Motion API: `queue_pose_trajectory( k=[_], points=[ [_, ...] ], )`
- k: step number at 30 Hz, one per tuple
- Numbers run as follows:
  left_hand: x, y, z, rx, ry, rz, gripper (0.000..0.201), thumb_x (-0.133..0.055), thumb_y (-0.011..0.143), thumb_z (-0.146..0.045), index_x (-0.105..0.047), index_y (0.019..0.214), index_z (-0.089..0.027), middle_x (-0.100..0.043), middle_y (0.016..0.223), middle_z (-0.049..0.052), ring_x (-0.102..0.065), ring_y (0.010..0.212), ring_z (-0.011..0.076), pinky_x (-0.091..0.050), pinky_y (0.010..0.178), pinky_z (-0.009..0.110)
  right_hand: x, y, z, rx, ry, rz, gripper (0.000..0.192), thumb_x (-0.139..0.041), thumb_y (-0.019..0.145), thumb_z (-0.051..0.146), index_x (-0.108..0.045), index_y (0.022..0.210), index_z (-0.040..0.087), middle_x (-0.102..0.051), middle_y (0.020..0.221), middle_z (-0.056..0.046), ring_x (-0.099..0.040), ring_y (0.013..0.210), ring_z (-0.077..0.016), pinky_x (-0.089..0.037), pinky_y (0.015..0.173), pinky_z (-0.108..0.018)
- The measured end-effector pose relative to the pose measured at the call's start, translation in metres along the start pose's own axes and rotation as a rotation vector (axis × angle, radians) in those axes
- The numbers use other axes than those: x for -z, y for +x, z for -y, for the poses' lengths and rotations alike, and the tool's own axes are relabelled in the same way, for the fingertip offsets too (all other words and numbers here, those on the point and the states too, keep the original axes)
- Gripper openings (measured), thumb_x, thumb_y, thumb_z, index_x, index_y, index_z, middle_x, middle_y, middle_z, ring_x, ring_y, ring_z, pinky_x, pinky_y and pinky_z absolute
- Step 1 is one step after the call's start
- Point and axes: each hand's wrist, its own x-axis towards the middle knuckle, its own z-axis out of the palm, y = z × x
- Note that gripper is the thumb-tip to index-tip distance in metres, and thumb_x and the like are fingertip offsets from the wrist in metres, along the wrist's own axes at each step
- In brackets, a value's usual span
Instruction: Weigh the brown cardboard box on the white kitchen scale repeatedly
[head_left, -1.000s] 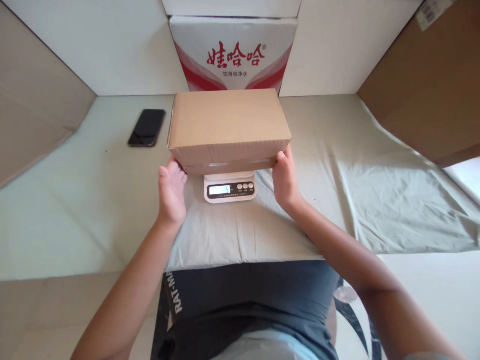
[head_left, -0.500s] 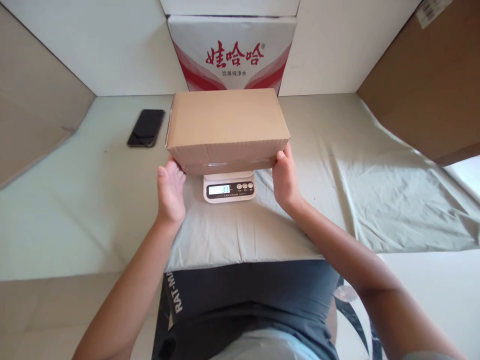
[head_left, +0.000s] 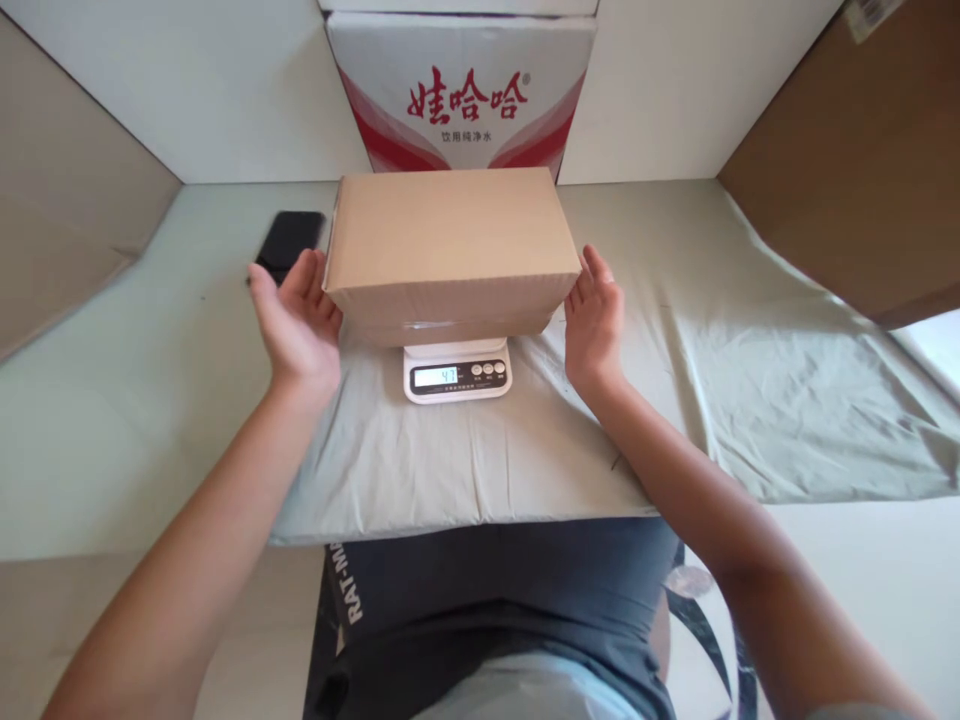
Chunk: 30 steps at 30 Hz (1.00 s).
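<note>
Left hand (head_left: 296, 320): open, palm up, just beside the box, holding nothing.
Right hand (head_left: 596, 320): open, beside the box too.
Brown box (head_left: 450, 245): sits on the white scale (head_left: 457, 372).
Surface: green cloth (head_left: 750, 380), wrinkled.
Room: black phone (head_left: 285, 240) left; red-and-white carton (head_left: 461, 95) at the white wall (head_left: 225, 90).

Home packing corner (cloth-covered surface (head_left: 750, 400), cardboard boxes (head_left: 847, 150), scale (head_left: 457, 372))

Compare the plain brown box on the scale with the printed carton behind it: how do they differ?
The brown box is unprinted kraft cardboard; the printed carton is white with red characters and swooshes. The brown box rests on the scale between open hands; the printed carton stands against the back wall, untouched, its top out of view. Both are closed cardboard boxes.
</note>
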Motion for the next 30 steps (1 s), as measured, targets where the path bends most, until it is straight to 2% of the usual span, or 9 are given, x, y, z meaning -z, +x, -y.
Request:
queue_pose_trajectory(
  k=[3, 8, 13, 16, 18, 21, 24, 26, 30],
  points=[
    [-0.011, 0.015, 0.013, -0.017, -0.037, 0.052, 0.116, 0.005, 0.08, -0.101, -0.059, 0.137, -0.023, -0.068, 0.152, -0.001, -0.043, 0.16, 0.0367, -0.032, 0.134, 0.056, -0.001, 0.001, -0.01, 0.018, 0.021, -0.008, 0.078, -0.04, 0.09, 0.083, -0.044, 0.156, 0.041, -0.045, 0.173, 0.001, -0.035, 0.169, -0.0276, -0.029, 0.14, -0.058],
    [-0.015, 0.015, 0.026, -0.065, -0.024, 0.07, 0.122, 0.014, 0.075, -0.101, -0.052, 0.144, -0.026, -0.068, 0.151, -0.006, -0.04, 0.163, 0.0328, -0.029, 0.136, 0.055, -0.001, 0.0, -0.013, 0.031, -0.021, -0.005, 0.079, -0.034, 0.091, 0.085, -0.043, 0.157, 0.042, -0.045, 0.172, 0.002, -0.035, 0.169, -0.0271, -0.03, 0.14, -0.059],
    [0.001, 0.02, 0.031, -0.081, 0.027, 0.103, 0.118, 0.009, 0.078, -0.101, -0.051, 0.146, -0.025, -0.069, 0.151, -0.008, -0.041, 0.162, 0.0324, -0.031, 0.136, 0.055, -0.003, -0.002, -0.017, -0.014, 0.022, -0.01, 0.073, -0.04, 0.091, 0.082, -0.049, 0.152, 0.042, -0.049, 0.171, 0.003, -0.04, 0.166, -0.027, -0.031, 0.14, -0.057],
    [0.001, 0.021, 0.03, -0.113, 0.081, 0.118, 0.122, 0.003, 0.071, -0.108, -0.055, 0.141, -0.028, -0.072, 0.146, -0.009, -0.046, 0.16, 0.0313, -0.037, 0.135, 0.052, -0.002, -0.003, -0.02, -0.013, -0.01, 0.035, 0.073, -0.037, 0.093, 0.083, -0.049, 0.153, 0.043, -0.049, 0.171, 0.004, -0.04, 0.166, -0.0272, -0.032, 0.139, -0.058],
    [-0.003, 0.018, 0.027, -0.143, 0.1, 0.141, 0.117, -0.002, 0.074, -0.108, -0.057, 0.138, -0.026, -0.073, 0.143, -0.009, -0.046, 0.16, 0.0304, -0.036, 0.136, 0.05, -0.002, -0.003, -0.021, -0.02, -0.011, 0.037, 0.074, -0.037, 0.092, 0.084, -0.049, 0.152, 0.044, -0.049, 0.171, 0.004, -0.04, 0.165, -0.0271, -0.032, 0.139, -0.058],
    [-0.011, 0.009, 0.021, -0.193, 0.086, 0.177, 0.107, -0.008, 0.087, -0.1, -0.058, 0.138, -0.02, -0.074, 0.144, -0.006, -0.04, 0.163, 0.0312, -0.033, 0.137, 0.05, -0.001, -0.003, -0.021, -0.04, 0.019, 0.02, 0.073, -0.041, 0.091, 0.085, -0.052, 0.15, 0.043, -0.05, 0.17, 0.004, -0.041, 0.165, -0.028, -0.031, 0.14, -0.058],
    [-0.017, 0.002, 0.017, -0.186, 0.098, 0.165, 0.103, 0.003, 0.097, -0.087, -0.057, 0.143, -0.017, -0.073, 0.145, -0.004, -0.035, 0.165, 0.0298, -0.032, 0.136, 0.05, -0.001, -0.003, -0.021, -0.048, 0.025, 0.029, 0.072, -0.042, 0.09, 0.085, -0.052, 0.149, 0.043, -0.051, 0.17, 0.004, -0.04, 0.165, -0.0286, -0.032, 0.139, -0.058],
    [-0.019, 0.001, 0.017, -0.178, 0.057, 0.153, 0.106, 0.004, 0.097, -0.087, -0.057, 0.145, -0.014, -0.073, 0.144, 0.001, -0.035, 0.165, 0.0299, -0.03, 0.137, 0.049, -0.002, -0.004, -0.019, -0.047, 0.031, 0.036, 0.072, -0.042, 0.09, 0.085, -0.053, 0.148, 0.043, -0.05, 0.171, 0.004, -0.04, 0.166, -0.0288, -0.032, 0.139, -0.058],
    [-0.017, 0.003, 0.02, -0.199, -0.117, 0.152, 0.116, -0.032, 0.083, -0.102, -0.06, 0.141, -0.005, -0.068, 0.15, 0.021, -0.041, 0.162, 0.0381, -0.027, 0.139, 0.051, -0.003, -0.005, -0.014, -0.058, 0.107, 0.019, 0.067, -0.047, 0.09, 0.082, -0.059, 0.143, 0.042, -0.053, 0.169, 0.005, -0.04, 0.166, -0.0285, -0.029, 0.14, -0.057]
  ],
)
